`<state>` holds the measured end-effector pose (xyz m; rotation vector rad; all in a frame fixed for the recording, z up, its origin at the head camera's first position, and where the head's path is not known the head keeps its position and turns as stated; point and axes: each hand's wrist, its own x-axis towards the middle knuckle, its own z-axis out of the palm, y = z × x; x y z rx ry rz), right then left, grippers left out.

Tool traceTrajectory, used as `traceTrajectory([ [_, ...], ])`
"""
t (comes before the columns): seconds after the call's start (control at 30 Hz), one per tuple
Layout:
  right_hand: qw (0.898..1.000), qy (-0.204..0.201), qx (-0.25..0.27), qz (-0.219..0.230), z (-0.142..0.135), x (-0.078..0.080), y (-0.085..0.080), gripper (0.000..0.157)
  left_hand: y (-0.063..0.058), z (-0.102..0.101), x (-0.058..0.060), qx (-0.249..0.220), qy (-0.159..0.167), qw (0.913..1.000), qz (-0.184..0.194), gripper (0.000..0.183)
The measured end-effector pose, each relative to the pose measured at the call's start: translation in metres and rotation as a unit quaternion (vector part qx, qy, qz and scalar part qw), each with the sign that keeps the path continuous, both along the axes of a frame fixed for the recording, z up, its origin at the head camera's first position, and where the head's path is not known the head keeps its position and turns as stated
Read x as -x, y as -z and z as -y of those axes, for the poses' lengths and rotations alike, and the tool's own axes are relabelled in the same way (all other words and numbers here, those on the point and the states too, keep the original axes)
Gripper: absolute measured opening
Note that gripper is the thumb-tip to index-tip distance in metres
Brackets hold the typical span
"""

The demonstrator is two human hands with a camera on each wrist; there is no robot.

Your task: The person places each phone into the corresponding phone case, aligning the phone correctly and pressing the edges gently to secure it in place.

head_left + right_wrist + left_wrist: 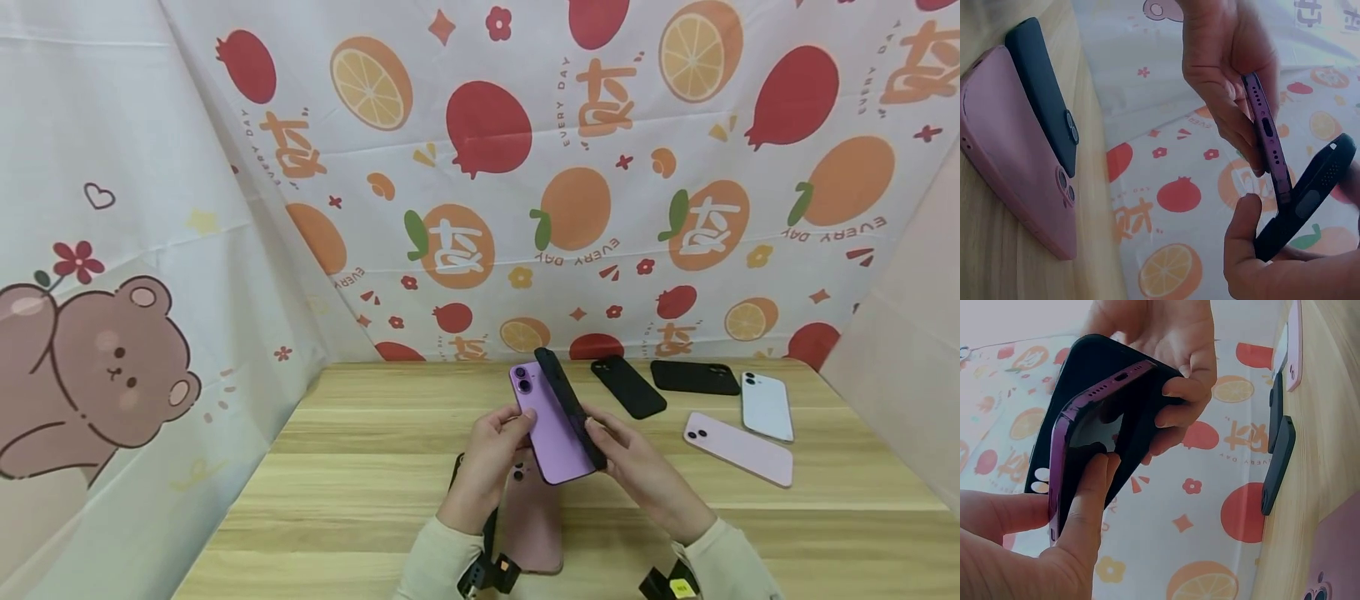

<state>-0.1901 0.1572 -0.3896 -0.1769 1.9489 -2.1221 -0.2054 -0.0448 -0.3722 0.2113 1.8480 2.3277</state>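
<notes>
Head view: left hand [489,462] pinched the purple phone [550,437] by its side above the table [345,467], right hand [651,482] pinched a black case [567,402] angled against it. Phone looked stiff, slick, kinda breakable; case probably bendy, so edges seemed safest.

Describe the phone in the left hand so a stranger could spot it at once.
Look just above the wooden table, in front of the fruit-print cloth. The left hand grips the purple phone, beside a black case held in the right hand. Its purple back with two lenses sets it apart from that case and the pale pink phone lying farther right.
</notes>
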Motion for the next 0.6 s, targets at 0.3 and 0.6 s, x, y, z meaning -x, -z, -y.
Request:
traceTrajectory([
  [0.3,0.999,0.048,-0.012,-0.01,-0.008,0.001,0.002,0.052,0.001,-0.003,0.001,-0.001,0.002,1.0,-0.006,0.03],
  [0.6,1.0,-0.004,0.004,-0.021,-0.013,0.002,-0.001,0.052,0.003,-0.001,0.002,-0.008,0.002,0.9999,-0.009,0.032],
])
